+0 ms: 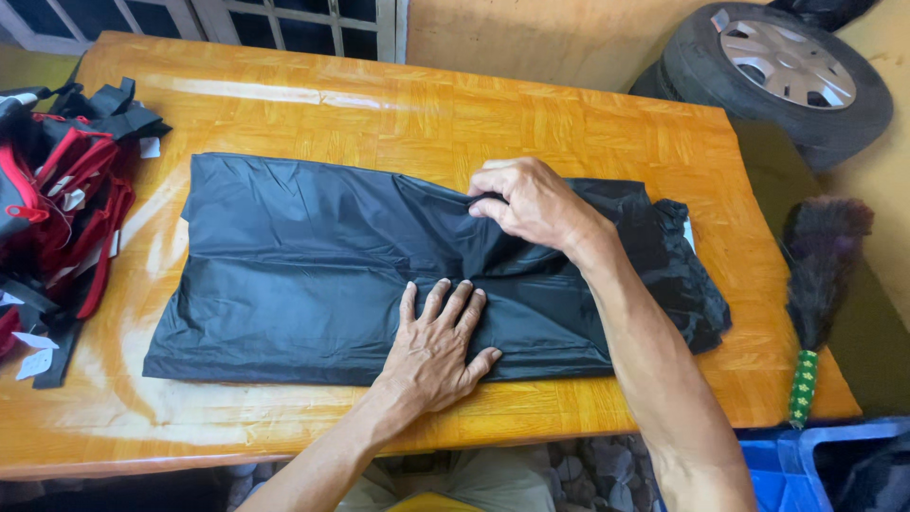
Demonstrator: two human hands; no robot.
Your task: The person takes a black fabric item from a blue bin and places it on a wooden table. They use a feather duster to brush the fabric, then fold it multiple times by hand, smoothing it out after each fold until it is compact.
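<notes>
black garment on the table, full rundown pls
The black garment is thin, slightly shiny, wrinkled fabric, like nylon rainwear. It lies flat across the middle of the wooden table, folded into a long rectangle with a crease running lengthwise; its right end is bunched and ruffled. The left hand presses flat on its near edge. The right hand pinches a fold at its upper middle.

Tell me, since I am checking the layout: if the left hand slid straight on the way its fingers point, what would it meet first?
The left hand lies flat on the black garment, fingers pointing away and slightly right. Straight on, it would probably meet the right hand pinching a fold, though depth is uncertain.
</notes>
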